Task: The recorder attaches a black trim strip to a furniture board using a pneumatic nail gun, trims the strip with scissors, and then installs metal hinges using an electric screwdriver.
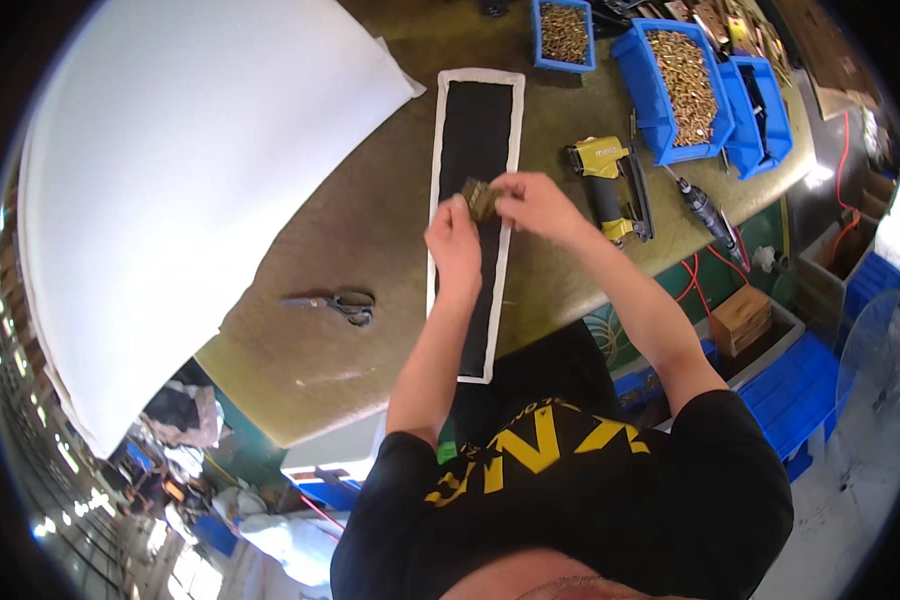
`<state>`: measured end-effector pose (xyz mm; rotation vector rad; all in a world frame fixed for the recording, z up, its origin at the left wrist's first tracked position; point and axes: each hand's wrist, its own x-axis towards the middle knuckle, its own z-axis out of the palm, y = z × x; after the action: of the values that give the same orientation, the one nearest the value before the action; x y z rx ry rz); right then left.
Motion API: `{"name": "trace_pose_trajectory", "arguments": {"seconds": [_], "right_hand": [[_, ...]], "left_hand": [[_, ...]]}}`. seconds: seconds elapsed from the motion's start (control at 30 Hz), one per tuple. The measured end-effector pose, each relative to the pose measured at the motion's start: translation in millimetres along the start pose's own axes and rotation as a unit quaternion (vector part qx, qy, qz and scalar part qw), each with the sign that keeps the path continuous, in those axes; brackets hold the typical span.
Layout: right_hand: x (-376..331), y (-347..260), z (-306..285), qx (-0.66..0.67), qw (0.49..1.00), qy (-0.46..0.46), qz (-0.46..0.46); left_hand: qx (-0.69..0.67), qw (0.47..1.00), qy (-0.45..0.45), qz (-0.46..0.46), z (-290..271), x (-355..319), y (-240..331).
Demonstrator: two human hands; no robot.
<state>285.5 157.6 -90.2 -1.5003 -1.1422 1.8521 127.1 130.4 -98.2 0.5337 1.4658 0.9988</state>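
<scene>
Pinched by fingertips of the left hand and right hand, a small brownish-gold piece is held over the white-edged black panel, apparently for steady 2-sided control, while the yellow-and-black tool is laid nearby rightward, presumably for easy reach.

Brownish piece partly hidden by fingers; white sheet cut off at top.

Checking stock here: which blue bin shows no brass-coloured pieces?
The rightmost bin: it shows something dark inside, while the large middle bin and small left bin hold brass-coloured pieces.
</scene>
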Motion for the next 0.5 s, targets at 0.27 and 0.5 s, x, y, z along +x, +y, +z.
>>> {"name": "trace_pose_trajectory", "arguments": {"seconds": [0.27, 0.5], "right_hand": [[-5, -14, -37, 0.098, 0.995, -0.014, 0.018], [-27, -17, 1, 0.106, 0.989, -0.101, 0.014]], "left_hand": [[0.547, 0.796, 0.132, 0.224, 7, 18, 43], [0.106, 0.987, -0.120, 0.007, -24, -32, 27]]}}
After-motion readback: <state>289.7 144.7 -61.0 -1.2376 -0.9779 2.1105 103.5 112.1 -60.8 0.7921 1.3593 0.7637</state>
